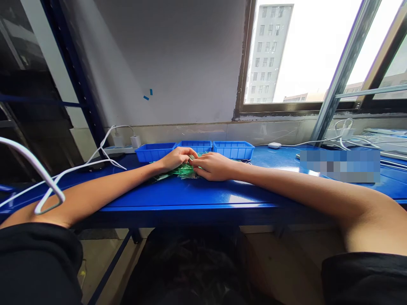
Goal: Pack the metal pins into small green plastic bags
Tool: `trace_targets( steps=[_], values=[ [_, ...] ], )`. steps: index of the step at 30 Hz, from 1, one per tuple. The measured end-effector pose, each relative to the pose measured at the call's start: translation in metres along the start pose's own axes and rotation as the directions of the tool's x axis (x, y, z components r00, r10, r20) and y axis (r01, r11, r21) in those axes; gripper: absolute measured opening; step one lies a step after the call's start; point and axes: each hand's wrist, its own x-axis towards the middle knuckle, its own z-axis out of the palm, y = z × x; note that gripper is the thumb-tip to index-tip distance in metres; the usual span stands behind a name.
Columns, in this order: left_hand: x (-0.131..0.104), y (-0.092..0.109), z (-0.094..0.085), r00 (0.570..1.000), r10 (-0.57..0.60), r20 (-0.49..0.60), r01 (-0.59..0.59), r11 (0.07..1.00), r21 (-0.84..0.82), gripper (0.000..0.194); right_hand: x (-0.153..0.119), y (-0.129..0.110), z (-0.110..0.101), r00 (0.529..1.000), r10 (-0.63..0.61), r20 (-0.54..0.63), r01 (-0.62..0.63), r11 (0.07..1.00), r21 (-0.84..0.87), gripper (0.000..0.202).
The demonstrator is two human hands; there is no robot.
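Nearest me, my black sleeves [38,262] end above the elbows, and a white cable [47,180] loops in front of my left forearm. Past the near edge of the blue table [178,192], my forearms reach inward to the middle. There a loose pile of clear and green plastic pieces [185,170] lies on the tabletop, under and between my hands. My left hand [178,158] has its fingers bent, thumb and fingertips close together; my right hand [215,166] is on the pile's right side, fingers curled, tips near the left ones. I cannot tell what, if anything, either set of fingers grips; it is too small and partly hidden. Just beyond stand three blue bins [233,151] in a row. Farther, white plugs [135,140] sit at left by the wall [178,63], and a window [270,55] at right shows a tall building.
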Motion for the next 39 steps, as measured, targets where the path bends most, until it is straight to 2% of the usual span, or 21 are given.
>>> trace_targets(
  steps=[11,20,27,34,39],
  values=[
    [0.0,0.0004,0.0029,0.999,0.05,-0.005,-0.05,0.999,0.016,0.024,0.0001,-0.0027,-0.0035,1.0,0.012,0.003,-0.012,1.0,0.007,0.029],
    [-0.001,0.0007,0.0037,0.999,0.051,0.012,-0.051,0.999,0.008,0.019,0.0008,-0.0015,-0.0019,1.0,0.01,-0.008,-0.01,1.0,0.003,0.032],
    [-0.0016,0.0001,0.0036,0.999,0.041,0.031,-0.04,0.999,-0.012,0.025,0.0008,-0.0006,-0.0013,1.0,0.008,-0.009,-0.008,1.0,0.006,0.031],
    [-0.002,0.0026,0.003,0.998,0.041,0.043,-0.04,0.999,-0.023,0.017,0.0007,-0.001,0.0001,1.0,0.007,-0.015,-0.007,1.0,-0.009,0.032],
    [-0.0018,0.0013,0.0031,0.998,0.044,0.034,-0.043,0.998,-0.039,0.021,0.001,-0.0006,0.0002,1.0,0.003,-0.012,-0.003,1.0,-0.007,0.032]
  ],
)
